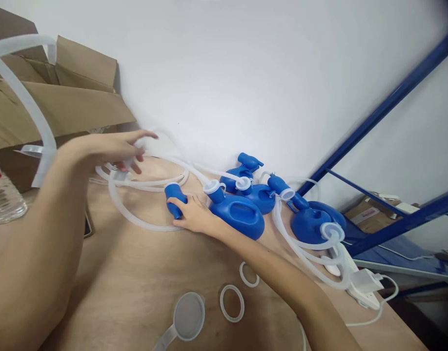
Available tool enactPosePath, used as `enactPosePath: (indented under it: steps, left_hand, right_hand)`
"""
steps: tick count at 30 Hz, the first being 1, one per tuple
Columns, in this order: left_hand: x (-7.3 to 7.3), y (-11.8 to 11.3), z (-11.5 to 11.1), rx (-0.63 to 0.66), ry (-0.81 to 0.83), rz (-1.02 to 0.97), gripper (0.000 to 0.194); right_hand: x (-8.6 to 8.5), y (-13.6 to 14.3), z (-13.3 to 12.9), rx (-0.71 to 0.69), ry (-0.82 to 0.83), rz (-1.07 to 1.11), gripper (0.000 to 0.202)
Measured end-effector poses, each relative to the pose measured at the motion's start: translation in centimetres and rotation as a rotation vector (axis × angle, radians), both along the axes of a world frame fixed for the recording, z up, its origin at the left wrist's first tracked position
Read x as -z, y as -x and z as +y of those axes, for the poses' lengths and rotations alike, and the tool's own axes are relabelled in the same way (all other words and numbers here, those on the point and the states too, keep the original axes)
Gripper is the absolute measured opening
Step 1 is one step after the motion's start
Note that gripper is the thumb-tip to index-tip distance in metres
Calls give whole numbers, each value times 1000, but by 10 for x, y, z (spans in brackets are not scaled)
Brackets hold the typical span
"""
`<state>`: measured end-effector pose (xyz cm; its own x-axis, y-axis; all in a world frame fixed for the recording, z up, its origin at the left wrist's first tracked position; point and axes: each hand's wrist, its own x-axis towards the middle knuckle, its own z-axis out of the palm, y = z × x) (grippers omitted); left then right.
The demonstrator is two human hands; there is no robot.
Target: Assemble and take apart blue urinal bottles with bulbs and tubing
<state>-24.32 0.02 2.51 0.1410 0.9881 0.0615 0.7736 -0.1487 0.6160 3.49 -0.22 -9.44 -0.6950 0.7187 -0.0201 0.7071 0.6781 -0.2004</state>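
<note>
My right hand (194,214) is closed round a short blue plastic spout (175,196) on the table. Left of it, my left hand (116,148) reaches over a coiled translucent hose (136,222), fingers apart and slightly blurred. A cloudy piece of the hose shows behind those fingers; whether they touch it is unclear. Just right of my right hand lies a blue bottle with a handle (238,217), a white cap (212,186) and hose on its neck. Further blue bottles (308,224) with hoses lie behind and to the right.
Cardboard boxes (70,107) with a hose draped over them stand at left, beside a clear bottle (6,197). In front lie a translucent lid (189,316) and two white rings (232,303). A power strip (363,292) and blue shelf frame (377,117) are at right.
</note>
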Motion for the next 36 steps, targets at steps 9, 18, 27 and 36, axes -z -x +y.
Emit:
enactPosePath:
  steps: [9,18,27,36]
  left_hand:
    - [-6,-67,8,297,116,-138,59]
    - [-10,-113,-19,140,-709,379,44]
    - [3,-164,-42,472,-513,313,71]
    - [17,-174,-40,212,-692,94,78]
  right_hand:
    - [-47,-53,-28,-40,546,658,54]
    - [-73,-122,-30,141,836,847,73]
    - [-89,-136,-27,184,705,1107,82]
    - [-68,-129,-21,-275,317,1178,139]
